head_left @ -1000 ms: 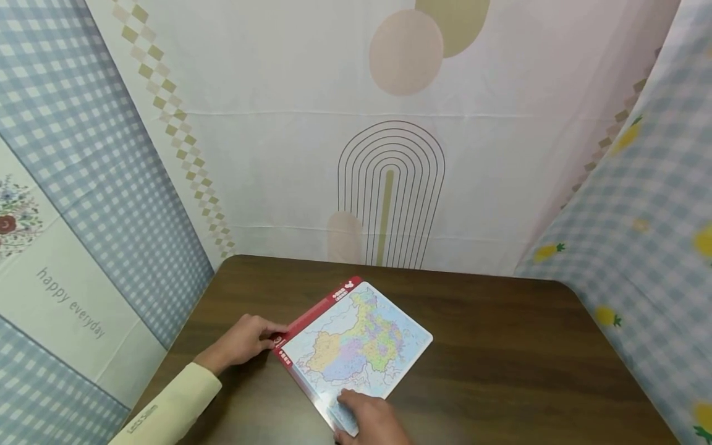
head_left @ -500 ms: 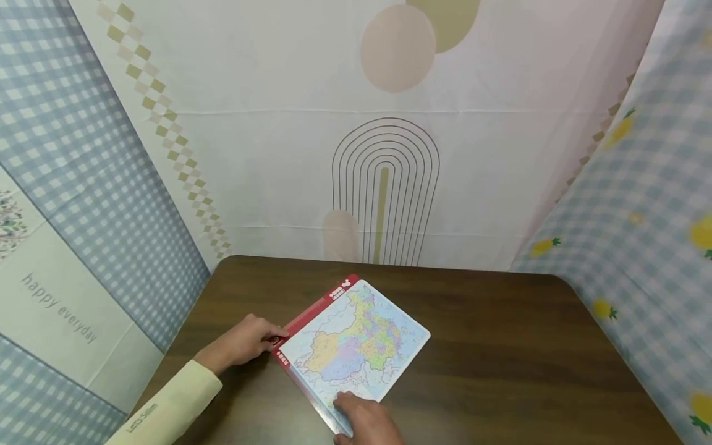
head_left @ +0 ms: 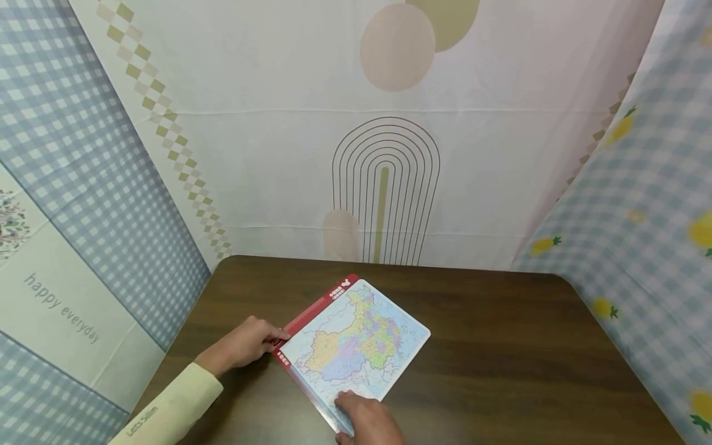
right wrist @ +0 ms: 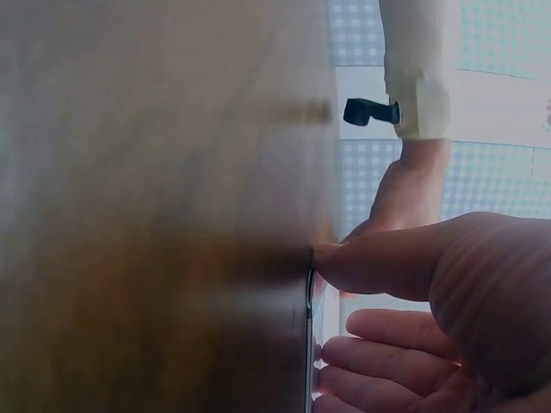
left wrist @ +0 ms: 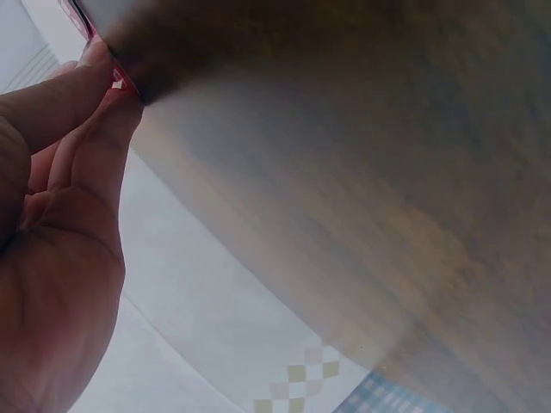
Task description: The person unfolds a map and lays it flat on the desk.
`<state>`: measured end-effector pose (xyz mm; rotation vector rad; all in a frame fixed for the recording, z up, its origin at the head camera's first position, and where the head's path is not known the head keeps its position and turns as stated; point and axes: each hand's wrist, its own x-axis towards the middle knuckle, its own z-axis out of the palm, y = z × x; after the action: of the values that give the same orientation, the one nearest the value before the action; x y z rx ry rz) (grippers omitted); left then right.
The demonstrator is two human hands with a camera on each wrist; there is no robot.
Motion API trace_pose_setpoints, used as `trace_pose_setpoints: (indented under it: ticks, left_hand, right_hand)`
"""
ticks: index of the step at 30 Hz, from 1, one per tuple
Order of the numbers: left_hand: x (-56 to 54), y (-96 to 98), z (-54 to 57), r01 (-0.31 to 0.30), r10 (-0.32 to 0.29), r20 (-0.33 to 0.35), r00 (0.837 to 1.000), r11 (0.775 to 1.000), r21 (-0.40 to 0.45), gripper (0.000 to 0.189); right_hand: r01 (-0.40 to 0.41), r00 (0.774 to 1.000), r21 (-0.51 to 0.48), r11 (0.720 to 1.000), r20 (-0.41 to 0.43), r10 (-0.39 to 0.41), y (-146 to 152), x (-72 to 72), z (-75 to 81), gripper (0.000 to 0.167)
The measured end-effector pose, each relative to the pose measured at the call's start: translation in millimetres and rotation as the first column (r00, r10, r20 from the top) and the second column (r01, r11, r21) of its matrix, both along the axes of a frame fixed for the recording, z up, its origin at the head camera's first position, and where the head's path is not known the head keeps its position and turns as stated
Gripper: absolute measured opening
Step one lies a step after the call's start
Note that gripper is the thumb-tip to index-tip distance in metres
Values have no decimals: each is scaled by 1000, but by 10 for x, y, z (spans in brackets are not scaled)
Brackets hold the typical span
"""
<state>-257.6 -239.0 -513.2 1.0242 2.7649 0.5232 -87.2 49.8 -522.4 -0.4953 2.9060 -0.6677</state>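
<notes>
A thin, flat map board (head_left: pixel 356 339) with a coloured map and a red border lies turned at an angle on the brown table. My left hand (head_left: pixel 245 343) pinches its left corner at the red border; in the left wrist view, thumb and fingertips meet on the red edge (left wrist: pixel 129 84). At the near corner my right hand (head_left: pixel 371 421) holds the board, fingers over the printed face. Seen from the right wrist, the right thumb (right wrist: pixel 379 258) is against the board's edge and the other fingers reach its face. The hand covers that corner.
The wooden table (head_left: pixel 500 358) has rounded far corners. A white patterned cloth (head_left: pixel 278 173) hangs behind it, with blue checked cloths (head_left: pixel 628 247) at both sides. A small black piece (right wrist: pixel 366 112) sticks out at the left sleeve.
The view has shifted slightly, so the scene sits a little further left than one second ago. Both hands keep their places on the map board, which stays put.
</notes>
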Motion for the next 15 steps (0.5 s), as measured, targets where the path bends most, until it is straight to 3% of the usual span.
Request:
trace_pose_setpoints:
  ticks: [8, 15]
  left_hand:
    - [102, 56, -27, -9, 9, -42, 999, 1000, 17, 35]
    - [258, 128, -33, -141, 141, 4, 990, 990, 19, 36]
  right_hand:
    - [6, 1000, -20, 1000, -27, -6, 95, -5, -6, 51]
    - [-15, 999, -52, 999, -39, 13, 188, -8, -15, 53]
